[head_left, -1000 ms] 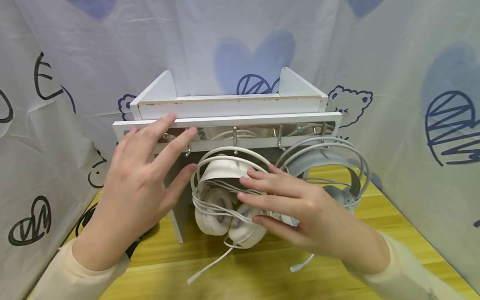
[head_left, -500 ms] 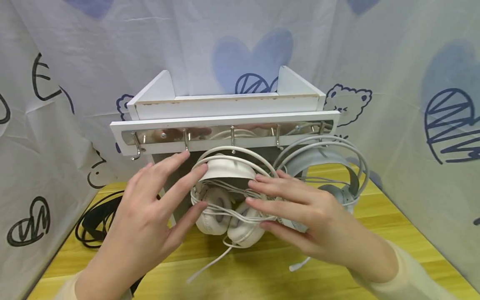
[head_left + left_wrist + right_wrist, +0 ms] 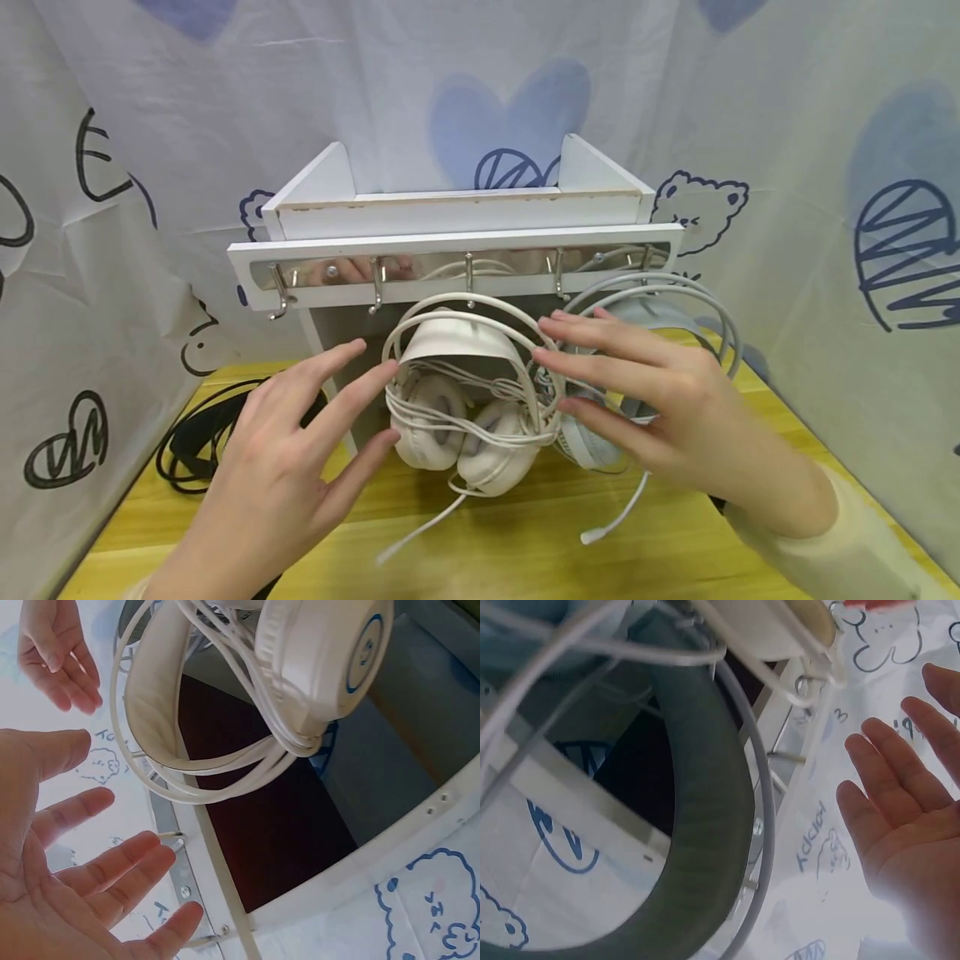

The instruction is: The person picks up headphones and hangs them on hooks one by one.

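Observation:
A white pair of headphones (image 3: pixel 450 337) hangs from a middle hook of the white rack (image 3: pixel 450 218), its white cable wrapped around the ear cups. Beside it on the right hangs a grey-blue pair of headphones (image 3: pixel 637 312), partly covered by my right hand (image 3: pixel 675 400). That hand hovers before both pairs with fingers spread, holding nothing. To the left of the white pair, my left hand (image 3: pixel 292 454) has its fingers extended and grips nothing. Both wrist views show the palms apart from the headphones: the left hand (image 3: pixel 82 877) and the right hand (image 3: pixel 915 817).
Metal hooks (image 3: pixel 377 283) line the rack's front rail; the two leftmost hold nothing. A black cabled item (image 3: pixel 198 450) lies on the wooden table (image 3: pixel 480 558) at left, partly behind my left hand. Patterned cloth (image 3: pixel 480 50) surrounds the back and sides.
My left hand has dropped from the rack's rail to beside the white headphones, uncovering the left hooks. My right hand has moved right, away from the white headphones.

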Motion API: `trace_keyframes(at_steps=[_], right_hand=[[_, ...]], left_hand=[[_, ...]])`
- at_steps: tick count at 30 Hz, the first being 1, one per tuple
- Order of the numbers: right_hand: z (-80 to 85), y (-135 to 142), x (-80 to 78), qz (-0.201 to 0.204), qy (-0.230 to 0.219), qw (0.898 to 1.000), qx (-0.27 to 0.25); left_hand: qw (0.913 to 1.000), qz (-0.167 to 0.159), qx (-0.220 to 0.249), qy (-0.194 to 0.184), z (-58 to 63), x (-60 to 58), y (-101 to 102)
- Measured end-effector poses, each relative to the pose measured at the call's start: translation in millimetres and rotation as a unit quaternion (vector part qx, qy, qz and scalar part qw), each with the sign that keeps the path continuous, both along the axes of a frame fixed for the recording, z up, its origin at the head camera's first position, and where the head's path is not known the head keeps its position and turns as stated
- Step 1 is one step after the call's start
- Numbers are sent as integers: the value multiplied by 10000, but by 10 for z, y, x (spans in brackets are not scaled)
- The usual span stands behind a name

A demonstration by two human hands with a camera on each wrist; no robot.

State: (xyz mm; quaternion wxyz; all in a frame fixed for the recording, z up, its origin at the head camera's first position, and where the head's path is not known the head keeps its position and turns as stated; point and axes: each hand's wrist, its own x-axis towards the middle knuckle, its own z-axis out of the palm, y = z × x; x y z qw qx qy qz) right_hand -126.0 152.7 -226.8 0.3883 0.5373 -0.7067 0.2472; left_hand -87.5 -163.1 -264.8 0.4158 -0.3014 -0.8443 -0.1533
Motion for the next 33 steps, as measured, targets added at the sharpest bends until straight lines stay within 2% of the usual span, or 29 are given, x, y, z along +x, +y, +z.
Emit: trace_keyframes(at_steps=[9, 20, 27, 33], right_hand=[[198, 100, -87, -413, -20, 9990, 143], [424, 142, -251, -939, -157, 9952, -211], [620, 235, -365, -1691, -227, 9853, 87], [748, 239, -458, -1966, -282, 9800, 86]], left_hand=[[9967, 482, -144, -634, -168, 28, -197], [9951, 655, -103, -735, -329, 8, -360], [9947, 818, 88, -609, -414, -9, -488], [9922, 991, 123, -752, -486, -51, -584]])
